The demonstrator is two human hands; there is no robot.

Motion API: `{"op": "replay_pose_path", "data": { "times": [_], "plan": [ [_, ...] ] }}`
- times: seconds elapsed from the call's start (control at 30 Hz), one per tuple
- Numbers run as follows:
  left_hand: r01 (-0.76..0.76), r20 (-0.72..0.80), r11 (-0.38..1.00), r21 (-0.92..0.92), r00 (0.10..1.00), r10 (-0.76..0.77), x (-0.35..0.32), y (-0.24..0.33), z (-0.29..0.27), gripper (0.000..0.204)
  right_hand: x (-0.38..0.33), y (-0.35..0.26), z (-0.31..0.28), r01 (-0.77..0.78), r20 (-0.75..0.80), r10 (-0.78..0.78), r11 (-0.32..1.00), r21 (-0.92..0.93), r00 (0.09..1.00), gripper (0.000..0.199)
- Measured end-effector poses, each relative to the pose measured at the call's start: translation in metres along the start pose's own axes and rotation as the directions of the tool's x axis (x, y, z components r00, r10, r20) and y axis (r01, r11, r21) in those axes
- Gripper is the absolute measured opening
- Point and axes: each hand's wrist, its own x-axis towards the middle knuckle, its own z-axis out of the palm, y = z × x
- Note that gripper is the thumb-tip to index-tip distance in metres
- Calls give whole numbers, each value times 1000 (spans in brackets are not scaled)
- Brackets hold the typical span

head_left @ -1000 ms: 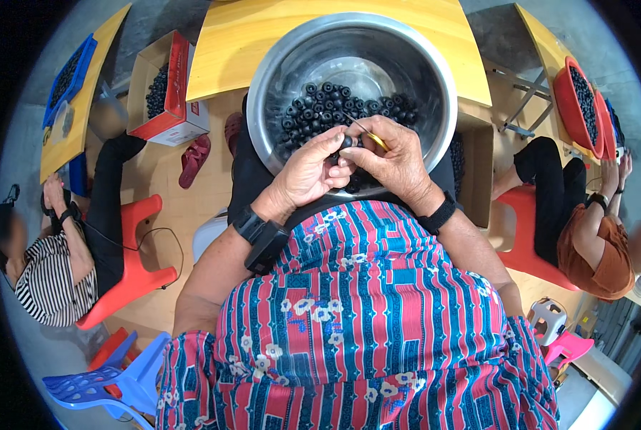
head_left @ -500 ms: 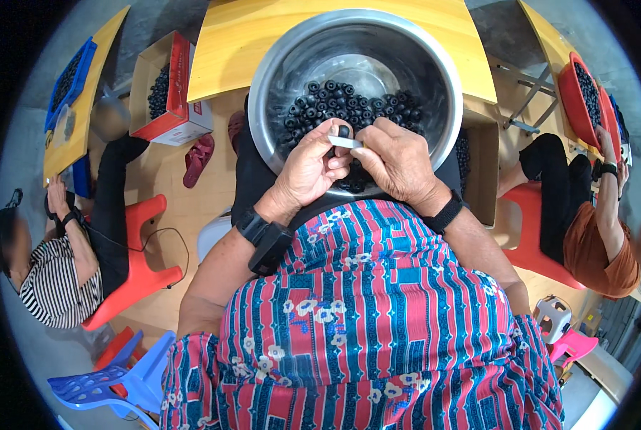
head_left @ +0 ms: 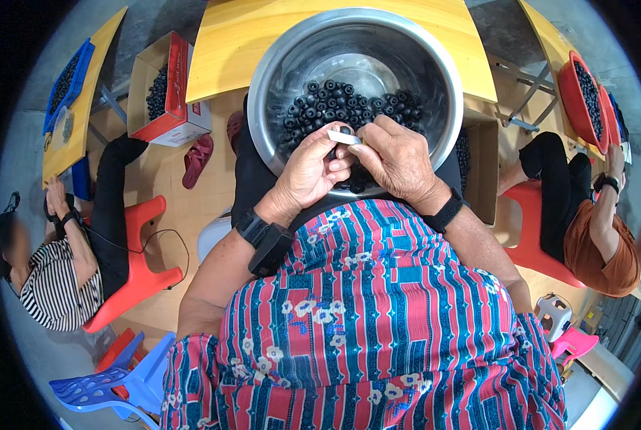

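Over the near side of a large steel basin (head_left: 367, 66), my two hands meet. My left hand (head_left: 308, 170) is closed, pinching a small round black part (head_left: 345, 130) between thumb and fingers. In my right hand (head_left: 399, 159) is a small knife (head_left: 343, 137); its flat pale blade lies across the part, and its handle is mostly hidden in my fist. Many similar black ring-like parts (head_left: 328, 104) with holes through them lie heaped in the basin below my hands. The basin rests on my lap.
A yellow table (head_left: 224, 61) stands just beyond the basin. Left are a carton (head_left: 145, 97) of black parts and red slippers (head_left: 197, 161). Co-workers sit on both sides, a blue tray (head_left: 66, 82) near one, a red basin (head_left: 582, 100) near the other.
The knife blade has tilted slightly across the black part, with my hands nearly in place. The co-worker's arm on the right has shifted down from the red basin.
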Motion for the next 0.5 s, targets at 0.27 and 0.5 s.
{"op": "replay_pose_path", "data": {
  "times": [0.27,0.5],
  "plan": [
    [14,-17,1000,13,1000,-13,0,-1,-3,13,1,0,-1,-16,5,16,1000,7,1000,20],
    [35,8,999,-6,999,-35,0,0,-5,18,1,1,0,-33,30,33,999,8,999,21]
  ]
}}
